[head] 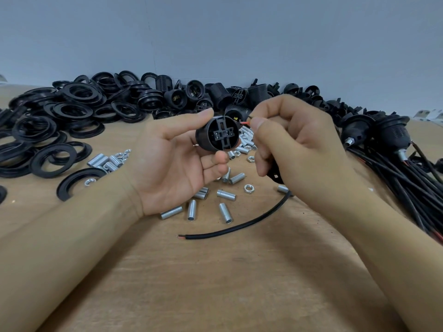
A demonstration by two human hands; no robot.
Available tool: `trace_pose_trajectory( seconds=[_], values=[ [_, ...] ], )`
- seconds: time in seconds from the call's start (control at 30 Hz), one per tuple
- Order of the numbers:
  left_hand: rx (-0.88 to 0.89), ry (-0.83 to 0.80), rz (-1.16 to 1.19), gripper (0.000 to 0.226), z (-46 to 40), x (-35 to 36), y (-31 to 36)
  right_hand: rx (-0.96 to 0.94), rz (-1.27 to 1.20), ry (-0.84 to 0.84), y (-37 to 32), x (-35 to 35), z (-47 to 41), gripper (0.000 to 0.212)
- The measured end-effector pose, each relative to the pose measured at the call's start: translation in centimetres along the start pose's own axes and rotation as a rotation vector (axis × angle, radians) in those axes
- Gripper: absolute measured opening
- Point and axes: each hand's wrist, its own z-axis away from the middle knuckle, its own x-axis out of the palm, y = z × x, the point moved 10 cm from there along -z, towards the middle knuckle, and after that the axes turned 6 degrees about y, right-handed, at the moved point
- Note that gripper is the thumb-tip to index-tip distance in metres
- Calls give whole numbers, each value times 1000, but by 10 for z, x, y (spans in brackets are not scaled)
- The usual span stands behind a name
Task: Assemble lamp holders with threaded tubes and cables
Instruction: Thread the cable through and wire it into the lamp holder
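My left hand holds a black lamp holder between thumb and fingertips, its terminal end facing me. My right hand pinches the red wire end of a black cable right beside the holder's upper right rim. The cable runs under my right palm and trails down-left across the table to a bare end. A black part and a threaded tube end show under my right palm. Loose silver threaded tubes and nuts lie below my hands.
A heap of black rings covers the table's left. Black lamp holder bodies line the back wall. Assembled holders with a bundle of black cables lie at the right. More tubes sit left of my wrist. The brown tabletop stretches toward me.
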Motion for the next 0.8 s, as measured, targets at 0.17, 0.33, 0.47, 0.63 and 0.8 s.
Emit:
trace_pose_trajectory(
  seconds=[0.17, 0.33, 0.47, 0.63, 0.8],
  values=[
    [2, -7, -2, 47, 0, -1, 1, 70, -6, -61, 10, 6, -1, 20],
    [4, -14, 4, 39, 1, -1, 1, -36, 196, -76, 5, 10, 2, 15],
    [11, -6, -10, 38, 1, -2, 1, -133, 357, -52, -1, 12, 5, 12],
    [30, -7, -34, 38, 1, -3, 2, -164, 383, -1, -2, 8, 4, 12],
    [67, 5, -91, 36, -2, -6, 2, -167, 439, 4, 1, 6, 4, 12]
  ],
)
